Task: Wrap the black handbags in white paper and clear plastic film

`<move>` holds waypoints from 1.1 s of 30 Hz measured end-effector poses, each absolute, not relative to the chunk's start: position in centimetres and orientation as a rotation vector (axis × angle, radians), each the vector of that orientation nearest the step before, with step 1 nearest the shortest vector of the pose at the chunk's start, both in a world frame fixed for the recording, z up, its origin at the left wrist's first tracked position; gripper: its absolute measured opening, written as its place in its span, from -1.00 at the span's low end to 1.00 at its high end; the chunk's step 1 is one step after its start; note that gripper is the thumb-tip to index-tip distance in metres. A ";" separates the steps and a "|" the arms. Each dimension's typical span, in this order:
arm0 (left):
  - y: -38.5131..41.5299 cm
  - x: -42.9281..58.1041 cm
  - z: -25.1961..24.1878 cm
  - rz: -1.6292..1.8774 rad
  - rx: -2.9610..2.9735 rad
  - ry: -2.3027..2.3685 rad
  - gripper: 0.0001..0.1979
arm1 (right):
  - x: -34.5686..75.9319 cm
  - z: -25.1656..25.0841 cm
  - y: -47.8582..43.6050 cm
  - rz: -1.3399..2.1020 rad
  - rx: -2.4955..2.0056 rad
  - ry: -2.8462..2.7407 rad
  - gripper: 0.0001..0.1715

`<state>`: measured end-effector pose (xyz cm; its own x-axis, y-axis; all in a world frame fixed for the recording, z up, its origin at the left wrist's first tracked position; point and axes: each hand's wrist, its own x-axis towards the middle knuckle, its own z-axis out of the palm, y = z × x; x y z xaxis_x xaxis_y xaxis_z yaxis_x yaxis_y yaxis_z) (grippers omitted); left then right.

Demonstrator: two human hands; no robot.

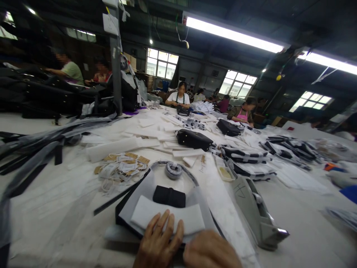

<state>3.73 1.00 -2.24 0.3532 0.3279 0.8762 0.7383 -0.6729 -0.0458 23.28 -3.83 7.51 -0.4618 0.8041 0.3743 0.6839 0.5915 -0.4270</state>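
The left hand [161,238], its fingers slightly spread, is laid on a white foam sheet [167,214] placed across the near part of a wrapped black bag [139,191]. The right hand [212,251] is seen curled and blurred at the bag's near right corner; whether anything is gripped by it cannot be told. On the bag, a dark rectangular piece [169,196] is left uncovered beyond the foam. Right of the bag, a tape dispenser [247,206] is set; beyond its left side, tags [125,165] are heaped.
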 end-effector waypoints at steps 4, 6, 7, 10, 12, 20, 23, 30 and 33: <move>0.5 3.3 -2.3 -1.141 -2.219 -0.952 -0.65 | 23.5 10.9 4.5 0.360 -1.554 -2.046 -0.79; 0.6 3.3 -2.3 -1.120 -2.203 -0.944 -0.66 | 23.1 11.0 9.7 0.514 -1.844 -2.006 -0.91; 0.7 3.4 -2.3 -1.127 -2.194 -0.934 -0.66 | 22.9 10.6 12.0 0.548 -1.906 -1.990 -0.92; 0.9 3.8 -2.5 -1.220 -2.144 -0.926 -0.64 | 22.0 8.1 16.8 0.671 -2.057 -1.918 -0.73; 1.0 4.0 -2.6 -1.276 -2.117 -0.924 -0.62 | 21.6 6.3 18.0 0.746 -2.119 -1.860 -0.67; 0.4 3.4 -2.0 -1.191 -2.167 -0.944 -0.63 | 22.6 4.1 16.7 1.096 -2.051 -1.620 -0.76; 0.4 3.4 -2.1 -1.195 -2.181 -0.933 -0.63 | 23.6 4.8 15.6 1.147 -1.882 -1.522 -0.71; 0.6 3.4 -1.2 -1.188 -2.227 -0.941 -0.64 | 25.1 7.1 11.9 1.125 -1.547 -1.522 -0.64; 0.8 3.4 -0.8 -1.184 -2.246 -0.957 -0.64 | 24.9 7.6 10.2 1.100 -1.494 -1.608 -0.67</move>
<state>3.45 0.84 -0.78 0.3989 0.3766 0.8361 0.7387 -0.6722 -0.0496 24.94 10.18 7.63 -0.1165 0.9908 -0.0683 0.4229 -0.0127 -0.9061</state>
